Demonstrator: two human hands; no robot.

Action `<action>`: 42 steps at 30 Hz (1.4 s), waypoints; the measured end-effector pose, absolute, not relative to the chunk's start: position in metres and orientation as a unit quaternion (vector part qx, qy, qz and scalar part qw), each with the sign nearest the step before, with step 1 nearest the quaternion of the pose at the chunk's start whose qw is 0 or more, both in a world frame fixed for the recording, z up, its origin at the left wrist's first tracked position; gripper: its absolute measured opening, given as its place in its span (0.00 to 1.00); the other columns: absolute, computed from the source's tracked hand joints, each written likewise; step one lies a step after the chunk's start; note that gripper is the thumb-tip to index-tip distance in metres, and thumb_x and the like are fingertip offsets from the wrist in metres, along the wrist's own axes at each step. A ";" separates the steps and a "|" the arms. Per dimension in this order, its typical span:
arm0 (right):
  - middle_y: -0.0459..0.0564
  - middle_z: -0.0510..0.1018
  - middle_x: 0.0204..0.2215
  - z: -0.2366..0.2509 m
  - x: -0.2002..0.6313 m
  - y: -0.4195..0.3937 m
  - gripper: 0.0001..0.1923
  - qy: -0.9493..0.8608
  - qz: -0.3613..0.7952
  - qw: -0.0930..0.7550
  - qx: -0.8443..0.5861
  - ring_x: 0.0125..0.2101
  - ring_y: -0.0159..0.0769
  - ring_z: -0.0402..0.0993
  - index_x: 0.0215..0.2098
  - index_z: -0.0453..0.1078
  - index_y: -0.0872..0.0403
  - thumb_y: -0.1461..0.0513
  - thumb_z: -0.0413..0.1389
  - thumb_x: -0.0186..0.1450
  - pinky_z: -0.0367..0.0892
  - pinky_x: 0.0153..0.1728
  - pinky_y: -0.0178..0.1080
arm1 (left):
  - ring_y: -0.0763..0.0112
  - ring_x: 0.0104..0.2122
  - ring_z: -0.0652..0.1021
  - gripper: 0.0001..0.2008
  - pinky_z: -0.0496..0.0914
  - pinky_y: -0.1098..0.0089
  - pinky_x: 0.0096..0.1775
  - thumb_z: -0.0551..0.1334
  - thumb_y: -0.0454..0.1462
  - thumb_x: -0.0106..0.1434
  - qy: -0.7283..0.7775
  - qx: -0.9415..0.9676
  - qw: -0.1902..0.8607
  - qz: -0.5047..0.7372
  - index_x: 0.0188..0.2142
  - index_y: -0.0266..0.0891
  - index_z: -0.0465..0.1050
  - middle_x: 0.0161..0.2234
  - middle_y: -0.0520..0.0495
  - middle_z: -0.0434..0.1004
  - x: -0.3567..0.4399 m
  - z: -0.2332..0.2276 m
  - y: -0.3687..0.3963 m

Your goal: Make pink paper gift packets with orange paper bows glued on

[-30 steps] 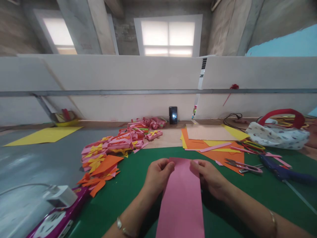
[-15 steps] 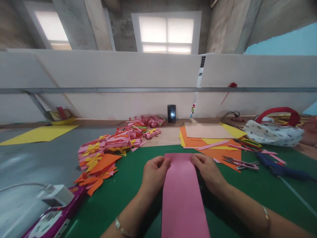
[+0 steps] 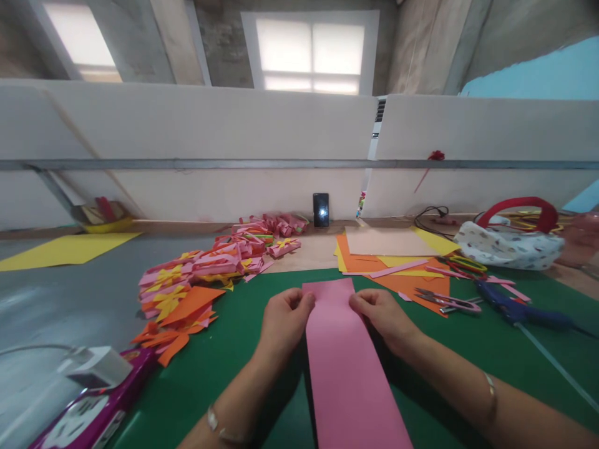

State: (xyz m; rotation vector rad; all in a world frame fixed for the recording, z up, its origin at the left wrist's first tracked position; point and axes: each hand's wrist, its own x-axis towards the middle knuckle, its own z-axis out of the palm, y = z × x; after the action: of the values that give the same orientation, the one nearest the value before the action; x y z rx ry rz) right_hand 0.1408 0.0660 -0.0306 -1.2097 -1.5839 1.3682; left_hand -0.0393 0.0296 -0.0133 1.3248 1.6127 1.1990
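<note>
A long strip of pink paper [image 3: 349, 368] stretches from between my hands down past the bottom edge of the view. My left hand [image 3: 287, 318] pinches its left edge near the far end, thumb on top. At the opposite edge, my right hand [image 3: 381, 315] pinches the paper between thumb and fingers. The far end stands slightly proud of my fingertips and looks gently curved. Beneath lies a green cutting mat [image 3: 234, 355]. Right of my right hand are pink-handled thread snips [image 3: 449, 300] and a blue glue gun [image 3: 524, 305].
Folded pink paper pieces with yellow flowers [image 3: 215, 262] are heaped at the left. Orange and yellow sheets [image 3: 397, 277] lie at the back right, beside a white fabric basket [image 3: 508, 245]. A purple power strip [image 3: 98, 405] sits front left; a phone [image 3: 321, 210] leans against the partition.
Both hands and the paper's far end have shifted slightly left, and the strip now slants more toward the lower right. The whole view has moved a little. Both pinches stay closed.
</note>
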 end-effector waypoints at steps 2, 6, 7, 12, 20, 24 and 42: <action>0.38 0.54 0.14 -0.029 0.141 0.064 0.17 -0.632 0.528 0.323 -0.466 0.17 0.25 0.47 0.16 0.56 0.53 0.53 0.53 0.55 0.45 0.18 0.32 | 0.73 0.22 0.68 0.15 0.60 0.74 0.25 0.58 0.46 0.53 0.622 0.530 0.381 0.433 0.28 0.36 0.70 0.21 0.52 0.70 -0.046 -0.005 0.032; 0.37 0.53 0.12 -0.023 0.136 0.052 0.15 -0.688 0.527 0.232 -0.442 0.15 0.24 0.46 0.14 0.56 0.54 0.59 0.53 0.55 0.42 0.16 0.32 | 0.71 0.26 0.71 0.17 0.60 0.74 0.26 0.61 0.47 0.50 0.597 0.588 0.412 0.358 0.33 0.36 0.73 0.26 0.50 0.75 -0.051 0.007 0.032; 0.37 0.52 0.12 -0.022 0.134 0.048 0.15 -0.701 0.525 0.213 -0.433 0.15 0.23 0.46 0.14 0.55 0.54 0.60 0.52 0.55 0.42 0.16 0.32 | 0.72 0.25 0.70 0.14 0.59 0.74 0.25 0.62 0.45 0.49 0.588 0.605 0.420 0.335 0.30 0.36 0.74 0.24 0.51 0.73 -0.049 0.007 0.031; 0.38 0.54 0.12 -0.018 0.130 0.040 0.14 -0.753 0.493 0.157 -0.407 0.16 0.23 0.50 0.14 0.55 0.55 0.61 0.50 0.56 0.46 0.16 0.30 | 0.79 0.18 0.59 0.10 0.52 0.75 0.20 0.60 0.40 0.48 0.587 0.614 0.447 0.280 0.17 0.36 0.68 0.14 0.58 0.58 -0.036 -0.005 0.026; 0.39 0.54 0.13 -0.019 0.149 0.056 0.11 -0.794 0.422 0.093 -0.428 0.16 0.24 0.51 0.15 0.57 0.55 0.63 0.49 0.54 0.45 0.15 0.30 | 0.77 0.18 0.62 0.16 0.54 0.75 0.21 0.60 0.49 0.47 0.669 0.551 0.394 0.306 0.20 0.37 0.66 0.16 0.57 0.61 -0.083 -0.001 0.034; 0.39 0.56 0.13 -0.016 0.165 0.073 0.10 -0.807 0.408 0.063 -0.423 0.18 0.25 0.53 0.15 0.61 0.55 0.62 0.52 0.53 0.47 0.17 0.31 | 0.77 0.17 0.63 0.18 0.54 0.75 0.20 0.61 0.51 0.44 0.710 0.520 0.358 0.312 0.21 0.37 0.68 0.15 0.57 0.62 -0.114 -0.001 0.039; 0.40 0.63 0.15 -0.018 0.184 0.099 0.06 -0.788 0.426 0.097 -0.434 0.20 0.26 0.56 0.19 0.70 0.56 0.62 0.56 0.51 0.49 0.21 0.31 | 0.64 0.23 0.74 0.15 0.60 0.71 0.24 0.62 0.49 0.45 0.769 0.545 0.226 0.246 0.20 0.39 0.76 0.19 0.49 0.74 -0.126 -0.014 0.045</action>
State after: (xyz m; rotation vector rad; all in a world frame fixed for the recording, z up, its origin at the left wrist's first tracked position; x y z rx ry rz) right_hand 0.1843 0.0989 -0.0185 -1.2835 -2.3322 1.2626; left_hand -0.1263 0.0454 -0.0136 1.5038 2.1192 0.6781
